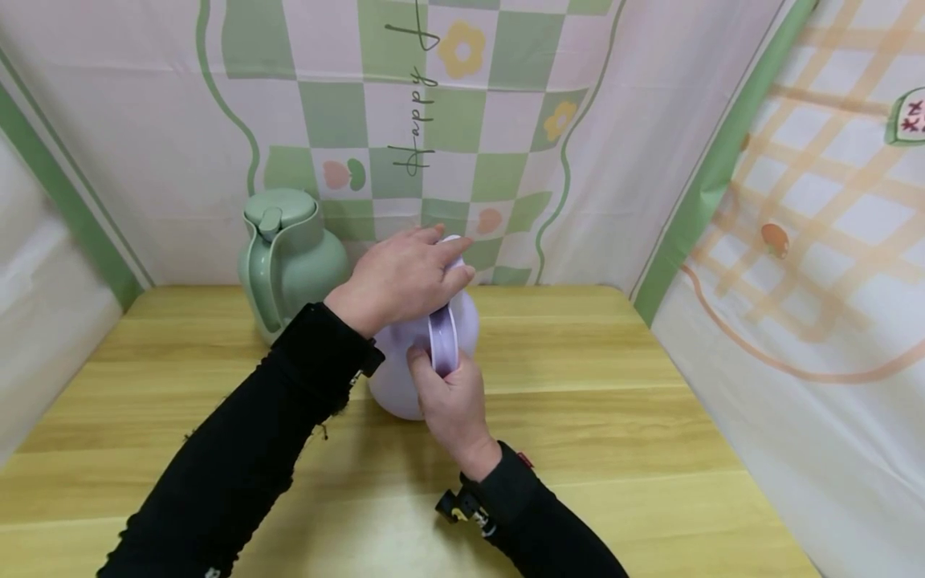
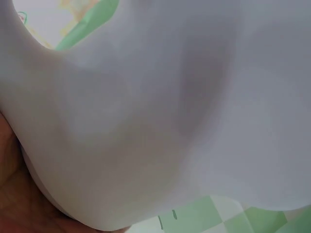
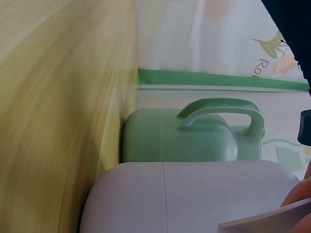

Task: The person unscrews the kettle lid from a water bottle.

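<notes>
Gripping the handle [image 1: 443, 341] of the lilac jug [image 1: 396, 393] with our right hand [image 1: 458, 409], thumb along its left side, other fingers mostly hidden. Our left hand [image 1: 406, 277] lies over the jug's top, fingers fairly straight and pointing right; we can't tell how firmly it presses. Jug is mid-table, upright on the wooden table [image 1: 614, 425]. Green jug [image 1: 303, 257] stands to the left and farther back, near the far edge, lidded, its handle turned toward us. Checked cloth [image 1: 527, 48] hangs behind. Black sleeves cover both our arms.
</notes>
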Motion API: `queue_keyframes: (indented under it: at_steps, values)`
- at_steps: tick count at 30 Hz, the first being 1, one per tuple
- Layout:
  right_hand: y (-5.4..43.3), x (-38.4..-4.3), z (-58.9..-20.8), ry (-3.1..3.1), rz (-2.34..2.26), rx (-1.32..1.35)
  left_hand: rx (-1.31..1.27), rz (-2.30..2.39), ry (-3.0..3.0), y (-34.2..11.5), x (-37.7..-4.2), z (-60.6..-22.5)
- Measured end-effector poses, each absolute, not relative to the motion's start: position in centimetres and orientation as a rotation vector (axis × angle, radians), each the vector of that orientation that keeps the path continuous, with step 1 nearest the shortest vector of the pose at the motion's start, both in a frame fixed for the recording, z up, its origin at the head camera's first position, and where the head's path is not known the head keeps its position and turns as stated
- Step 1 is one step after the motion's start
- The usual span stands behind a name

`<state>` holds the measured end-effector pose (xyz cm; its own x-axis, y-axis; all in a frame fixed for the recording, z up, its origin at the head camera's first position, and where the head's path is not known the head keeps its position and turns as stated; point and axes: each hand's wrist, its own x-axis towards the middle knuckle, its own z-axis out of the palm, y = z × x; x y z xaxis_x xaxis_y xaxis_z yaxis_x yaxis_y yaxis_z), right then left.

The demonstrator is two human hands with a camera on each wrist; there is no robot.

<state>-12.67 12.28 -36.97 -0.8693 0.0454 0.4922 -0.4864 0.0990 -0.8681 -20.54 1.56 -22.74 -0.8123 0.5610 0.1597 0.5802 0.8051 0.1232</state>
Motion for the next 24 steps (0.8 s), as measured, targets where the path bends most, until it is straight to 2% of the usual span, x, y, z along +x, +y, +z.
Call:
queue_keyframes:
  at_steps: [24]
  values:
    - [12.5, -12.8, -37.1, -1.943, 1.833, 0.534, -0.597, -0.189, -2.981, 3.3, -19.6, -22.3]
